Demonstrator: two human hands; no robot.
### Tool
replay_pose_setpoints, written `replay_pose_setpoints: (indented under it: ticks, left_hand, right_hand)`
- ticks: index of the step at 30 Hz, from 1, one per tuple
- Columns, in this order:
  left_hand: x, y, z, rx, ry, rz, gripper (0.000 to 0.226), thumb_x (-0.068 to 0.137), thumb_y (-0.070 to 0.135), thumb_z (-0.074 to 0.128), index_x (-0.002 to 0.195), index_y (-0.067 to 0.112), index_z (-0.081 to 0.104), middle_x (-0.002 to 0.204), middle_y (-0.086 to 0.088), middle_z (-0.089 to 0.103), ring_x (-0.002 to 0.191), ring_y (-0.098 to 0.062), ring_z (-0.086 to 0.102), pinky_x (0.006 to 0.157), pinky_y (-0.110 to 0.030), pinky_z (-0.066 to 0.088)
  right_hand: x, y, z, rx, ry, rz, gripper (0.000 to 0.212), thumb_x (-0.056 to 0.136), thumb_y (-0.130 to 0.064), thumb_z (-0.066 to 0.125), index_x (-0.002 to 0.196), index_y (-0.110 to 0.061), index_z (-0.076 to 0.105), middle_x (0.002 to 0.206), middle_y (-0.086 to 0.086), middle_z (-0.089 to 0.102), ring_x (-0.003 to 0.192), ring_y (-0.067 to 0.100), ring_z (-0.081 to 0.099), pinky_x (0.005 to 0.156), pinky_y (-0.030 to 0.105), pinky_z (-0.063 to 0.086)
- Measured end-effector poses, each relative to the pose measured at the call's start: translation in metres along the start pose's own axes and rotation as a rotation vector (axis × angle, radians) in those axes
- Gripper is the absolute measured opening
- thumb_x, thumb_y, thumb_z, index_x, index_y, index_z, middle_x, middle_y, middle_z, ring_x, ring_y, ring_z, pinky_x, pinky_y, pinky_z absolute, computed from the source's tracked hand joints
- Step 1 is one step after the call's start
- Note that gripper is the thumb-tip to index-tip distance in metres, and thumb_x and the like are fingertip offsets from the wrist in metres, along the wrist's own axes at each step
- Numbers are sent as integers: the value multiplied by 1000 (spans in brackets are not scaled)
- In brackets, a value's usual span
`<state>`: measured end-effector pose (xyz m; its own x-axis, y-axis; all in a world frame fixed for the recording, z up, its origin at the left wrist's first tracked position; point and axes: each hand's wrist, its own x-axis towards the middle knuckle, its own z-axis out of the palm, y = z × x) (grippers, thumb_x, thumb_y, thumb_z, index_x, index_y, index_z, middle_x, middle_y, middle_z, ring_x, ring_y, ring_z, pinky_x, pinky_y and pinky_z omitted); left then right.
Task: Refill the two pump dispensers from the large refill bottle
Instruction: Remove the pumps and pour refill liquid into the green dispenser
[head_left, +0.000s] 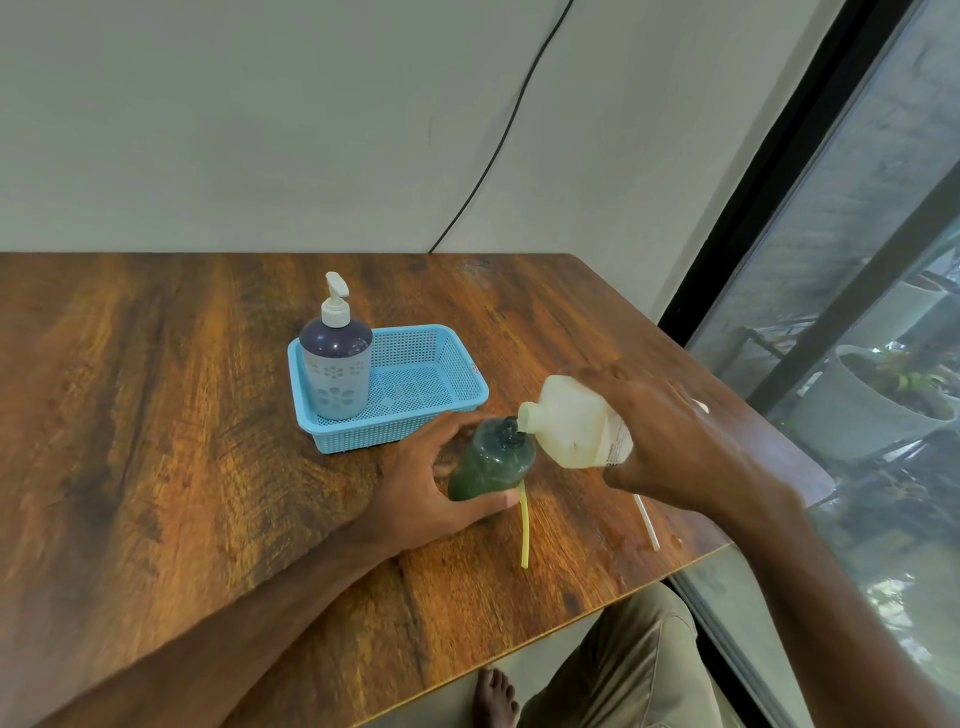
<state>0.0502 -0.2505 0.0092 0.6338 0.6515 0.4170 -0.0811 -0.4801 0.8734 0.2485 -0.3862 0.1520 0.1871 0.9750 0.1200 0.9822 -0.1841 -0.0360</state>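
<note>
My right hand (670, 441) grips the large white refill bottle (571, 423), tipped so its neck touches the open mouth of a green dispenser bottle (491, 462). My left hand (426, 483) is curled around the green bottle's base on the table. The green bottle has no pump on it. A yellow pump tube (524, 530) lies on the table just in front of it. A second dispenser, purple with a white pump (336, 358), stands upright in the left end of a blue basket (441, 384).
A white tube (647, 522) lies near the table's right edge. The wooden table (182, 441) meets a grey wall behind, with a black cable hanging down it. A glass window with potted plants beyond it is at the right.
</note>
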Motion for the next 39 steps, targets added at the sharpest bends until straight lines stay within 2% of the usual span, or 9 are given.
replay_pose_setpoints:
  ticks: [8,13,18,22,30,39]
  left_hand:
    - [-1,0,0,-7,4,1,76,70,35,98,137,33,61,132,19,63,127,-11,63,86,-34,66]
    - [0,1,0,1,-2,-8,76,70,36,98,137,36,60,131,24,62,127,-5,61,87,-29,65]
    - [0,1,0,-17,-1,-8,76,71,35,98,137,34,61,132,22,62,128,-8,61,86,-30,65]
    - [0,2,0,-11,2,0,76,71,36,97,135,40,59,132,23,61,129,-8,60,86,-28,65]
    - [0,0,0,-10,-3,-16,77,71,37,98,138,33,60,134,19,62,130,-9,60,87,-31,65]
    - [0,3,-1,-16,-2,0,74,71,35,97,135,39,59,131,27,60,129,-4,59,86,-22,63]
  right_hand:
    - [2,1,0,-4,2,-7,101,69,-27,91,154,-36,36,147,-4,51,139,21,45,116,48,38]
    - [2,2,0,-10,-12,2,102,70,-27,90,155,-36,34,149,-4,50,140,20,44,116,46,37]
    - [3,3,1,-4,-9,-3,101,69,-27,90,154,-37,35,146,-4,52,138,21,46,115,48,40]
    - [4,4,2,-3,-15,4,102,69,-28,91,154,-36,35,148,-4,51,139,21,45,116,49,40]
    - [4,2,0,-20,-19,10,103,71,-27,90,155,-37,33,147,-4,51,138,19,45,115,45,38]
    - [4,-1,-2,-32,-22,2,99,72,-27,90,155,-35,36,148,-4,52,139,19,45,115,44,39]
